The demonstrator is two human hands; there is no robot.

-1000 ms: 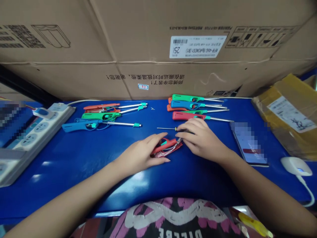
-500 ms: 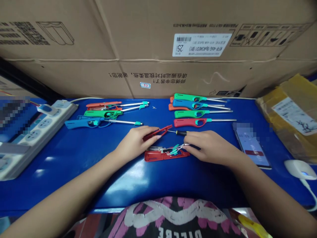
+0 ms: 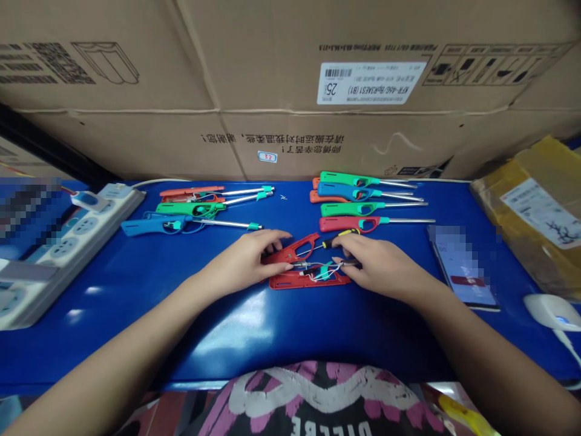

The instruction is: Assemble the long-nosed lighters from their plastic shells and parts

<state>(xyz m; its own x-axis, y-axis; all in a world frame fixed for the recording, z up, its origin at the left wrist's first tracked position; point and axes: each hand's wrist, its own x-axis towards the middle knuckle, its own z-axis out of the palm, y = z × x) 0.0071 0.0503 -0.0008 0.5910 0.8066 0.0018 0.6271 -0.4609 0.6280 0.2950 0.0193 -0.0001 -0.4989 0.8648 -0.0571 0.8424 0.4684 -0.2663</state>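
The left hand (image 3: 245,257) pinches the upper red shell (image 3: 285,252); the right hand (image 3: 379,266) grips a screwdriver (image 3: 330,243). On the blue table (image 3: 363,339), the lower red shell (image 3: 284,281) contains wires (image 3: 313,277) and a turquoise part (image 3: 324,270).

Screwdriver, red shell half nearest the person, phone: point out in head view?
Screwdriver (image 3: 330,242): head view, on its handle.
Red shell half (image 3: 294,280): head view, left of the white wires.
Phone (image 3: 465,266): head view, on the screen.
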